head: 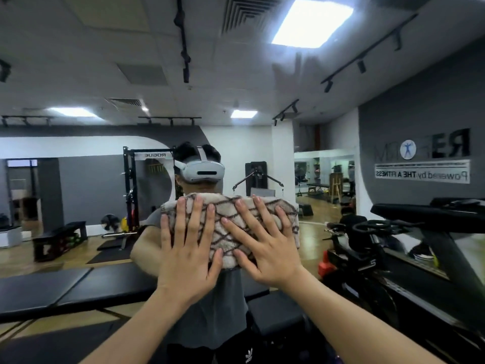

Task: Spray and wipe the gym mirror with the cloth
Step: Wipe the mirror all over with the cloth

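1. We are pressing our left hand [187,248] and right hand [265,245], fingers straight and spread, flat on the cloth [231,227].
2. The cloth is lying against the gym mirror [78,179]; wiping seems underway.
3. No spray bottle is showing, so we are judging spraying done, with most of the glass remaining.

Left hand [187,252] and right hand [265,248] side by side, arms outstretched, fingers straight and spread, palms forward.
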Action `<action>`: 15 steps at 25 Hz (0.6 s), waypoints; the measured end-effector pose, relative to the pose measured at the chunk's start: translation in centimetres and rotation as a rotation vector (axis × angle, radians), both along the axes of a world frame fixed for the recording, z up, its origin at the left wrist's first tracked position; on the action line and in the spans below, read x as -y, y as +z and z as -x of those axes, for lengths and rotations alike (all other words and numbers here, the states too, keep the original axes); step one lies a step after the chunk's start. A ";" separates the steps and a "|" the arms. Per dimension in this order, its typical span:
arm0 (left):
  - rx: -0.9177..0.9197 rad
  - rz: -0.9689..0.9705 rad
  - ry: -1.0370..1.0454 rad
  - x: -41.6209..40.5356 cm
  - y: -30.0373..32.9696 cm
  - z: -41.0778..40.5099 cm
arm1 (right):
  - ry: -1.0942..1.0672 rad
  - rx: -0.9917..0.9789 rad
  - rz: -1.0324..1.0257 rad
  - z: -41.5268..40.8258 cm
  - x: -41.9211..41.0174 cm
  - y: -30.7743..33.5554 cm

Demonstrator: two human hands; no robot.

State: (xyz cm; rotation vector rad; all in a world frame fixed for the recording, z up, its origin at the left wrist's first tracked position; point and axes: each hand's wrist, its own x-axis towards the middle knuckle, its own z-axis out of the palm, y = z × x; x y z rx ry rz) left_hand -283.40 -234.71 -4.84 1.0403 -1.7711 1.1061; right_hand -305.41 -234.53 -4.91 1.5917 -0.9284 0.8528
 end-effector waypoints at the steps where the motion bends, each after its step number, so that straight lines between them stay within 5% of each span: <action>1: -0.007 -0.003 0.007 0.1 0.1 1.4 | -0.002 -0.017 0.000 1.5 0.1 0.3; 6: -0.040 0.023 0.023 0.3 5.2 6.9 | -0.011 -0.066 0.008 7.1 0.8 6.6; 15: -0.031 0.102 0.094 1.5 25.6 11.8 | 0.001 0.037 0.063 11.9 1.2 25.5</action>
